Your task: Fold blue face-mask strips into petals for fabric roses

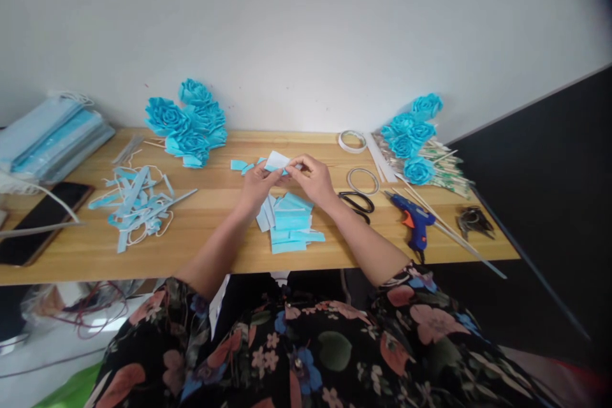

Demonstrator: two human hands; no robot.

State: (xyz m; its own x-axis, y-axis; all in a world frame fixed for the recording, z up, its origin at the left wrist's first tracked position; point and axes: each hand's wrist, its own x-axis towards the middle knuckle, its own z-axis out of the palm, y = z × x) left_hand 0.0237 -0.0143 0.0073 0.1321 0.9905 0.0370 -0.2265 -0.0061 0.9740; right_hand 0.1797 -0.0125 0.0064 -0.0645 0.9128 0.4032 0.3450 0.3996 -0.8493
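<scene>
Between my two hands is a small piece of fabric [277, 160], white on its upper face with a blue edge showing. My left hand [258, 183] pinches its lower left side, and the fingers of my right hand [310, 177] pinch its right side. Just beyond my left hand lie a few small blue pieces [238, 165]. Below both hands sits a loose pile of blue cut pieces [291, 222], close to the table's front edge. Black-handled scissors [361, 202] lie partly behind my right forearm.
Blue fabric roses stand at the left [189, 121] and right [406, 134]. Mask scraps and loops [138, 201], packed masks [52, 137] and a phone [43, 223] lie left. Tape [352, 141], a wire ring [363, 181], a glue gun [415, 222], sticks [449, 229] and pliers [474, 222] lie right.
</scene>
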